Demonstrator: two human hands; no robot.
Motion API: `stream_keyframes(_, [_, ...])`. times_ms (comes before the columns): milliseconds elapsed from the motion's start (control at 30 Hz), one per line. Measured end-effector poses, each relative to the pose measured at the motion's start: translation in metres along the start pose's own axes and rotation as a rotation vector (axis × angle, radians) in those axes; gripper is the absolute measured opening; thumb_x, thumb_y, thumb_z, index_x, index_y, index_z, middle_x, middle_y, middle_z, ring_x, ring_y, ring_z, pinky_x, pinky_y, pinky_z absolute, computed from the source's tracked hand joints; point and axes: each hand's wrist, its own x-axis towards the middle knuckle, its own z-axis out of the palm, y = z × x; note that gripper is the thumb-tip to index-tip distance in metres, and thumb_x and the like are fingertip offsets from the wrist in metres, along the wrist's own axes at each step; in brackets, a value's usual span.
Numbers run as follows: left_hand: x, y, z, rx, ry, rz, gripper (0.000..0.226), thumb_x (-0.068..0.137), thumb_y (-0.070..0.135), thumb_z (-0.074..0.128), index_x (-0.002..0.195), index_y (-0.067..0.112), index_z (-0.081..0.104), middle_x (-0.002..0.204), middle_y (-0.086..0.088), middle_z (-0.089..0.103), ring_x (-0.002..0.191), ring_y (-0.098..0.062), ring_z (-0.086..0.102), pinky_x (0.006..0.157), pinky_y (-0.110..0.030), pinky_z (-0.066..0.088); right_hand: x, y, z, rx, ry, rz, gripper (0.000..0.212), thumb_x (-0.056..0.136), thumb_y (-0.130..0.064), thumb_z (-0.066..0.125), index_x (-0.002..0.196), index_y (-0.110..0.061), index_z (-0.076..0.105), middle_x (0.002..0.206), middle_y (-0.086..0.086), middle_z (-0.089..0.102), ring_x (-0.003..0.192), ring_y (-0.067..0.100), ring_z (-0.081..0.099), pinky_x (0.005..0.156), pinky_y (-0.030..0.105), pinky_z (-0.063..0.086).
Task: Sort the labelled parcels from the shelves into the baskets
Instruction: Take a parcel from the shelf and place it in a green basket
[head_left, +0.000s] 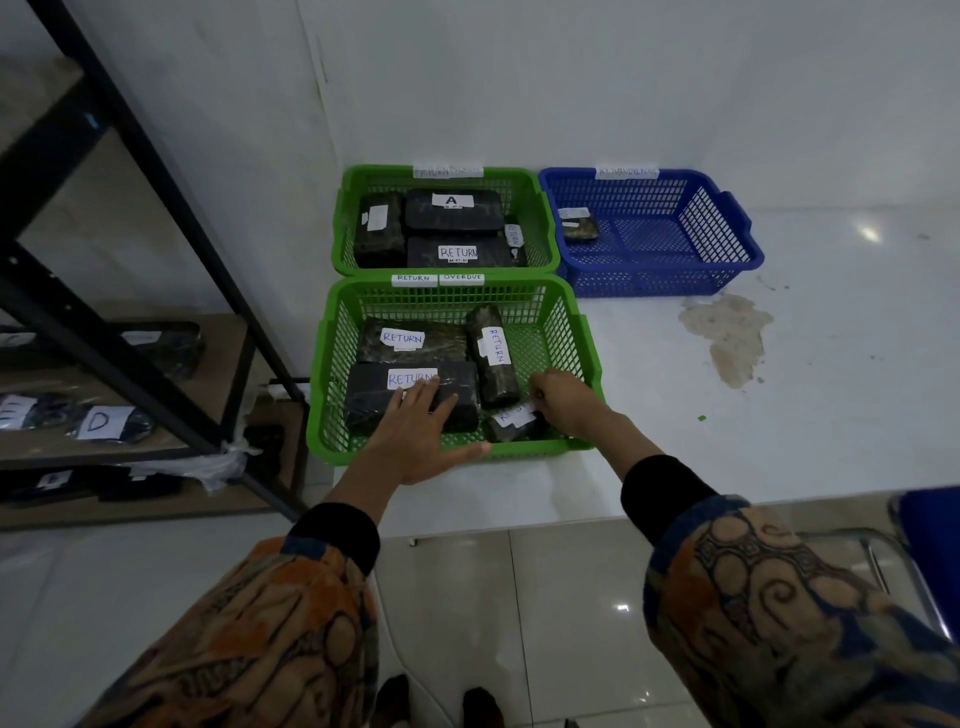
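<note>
your left hand (421, 431) lies flat, fingers straight, on a return parcel (374, 400) in the near basket (576, 338), while just to its right your right hand (563, 402) curls its fingers on a small parcel (511, 423) in the same basket's corner.

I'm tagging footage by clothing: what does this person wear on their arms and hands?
The left hand and right hand are bare, ungloved. The left sleeve and right sleeve are loose fabric swirled orange, tan and dark blue, over black inner cuffs.
</note>
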Motion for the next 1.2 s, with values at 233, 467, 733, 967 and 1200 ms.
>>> stream_keyframes(233, [0.001,0.000,0.003,-0.022,0.001,-0.004,0.145,0.034,0.096,-0.021,0.152,0.020,0.013,0.161,-0.008,-0.003,0.149,-0.026,-0.004,0.121,-0.047,0.001,-0.002,0.000,0.002,0.036,-0.234,0.037,0.056,0.081,-0.036,0.071,0.123,-0.002,0.055,0.124,0.017,0.060,0.112,0.032,0.056,0.086,0.030,0.042])
stream_keyframes(467, [0.001,-0.002,0.005,-0.044,0.013,0.000,0.144,0.035,0.097,-0.019,0.152,0.020,0.015,0.161,-0.009,-0.002,0.149,-0.026,-0.004,0.121,-0.047,0.000,-0.003,0.000,0.000,0.065,-0.227,0.045,0.043,0.086,-0.030,0.067,0.118,-0.003,0.059,0.121,0.016,0.061,0.113,0.031,0.055,0.085,0.029,0.041])
stream_keyframes(733, [-0.001,0.000,0.003,-0.044,0.024,-0.002,0.145,0.034,0.097,-0.020,0.152,0.020,0.015,0.161,-0.008,-0.003,0.148,-0.026,-0.003,0.121,-0.048,0.002,-0.001,-0.001,-0.001,0.103,-0.346,0.026,0.045,0.087,-0.022,0.066,0.127,-0.005,0.057,0.128,0.013,0.059,0.117,0.029,0.055,0.092,0.028,0.042])
stream_keyframes(967, [-0.001,-0.002,-0.003,-0.021,0.048,0.005,0.138,0.041,0.098,-0.011,0.151,0.020,0.019,0.160,-0.009,0.005,0.148,-0.027,0.005,0.121,-0.047,0.005,-0.002,-0.003,-0.027,0.210,-0.388,0.052,0.037,0.074,-0.015,0.078,0.095,-0.010,0.048,0.096,0.006,0.058,0.088,0.024,0.057,0.070,0.033,0.050])
stream_keyframes(1200, [0.018,-0.006,-0.013,-0.073,0.111,-0.002,0.096,0.079,0.079,0.020,0.150,0.015,0.022,0.159,-0.011,0.012,0.146,-0.026,0.011,0.121,-0.045,0.010,-0.007,0.002,-0.078,0.737,0.006,0.245,0.028,0.087,-0.019,0.067,0.101,-0.005,0.046,0.087,0.008,0.061,0.065,0.018,0.060,0.046,0.024,0.049])
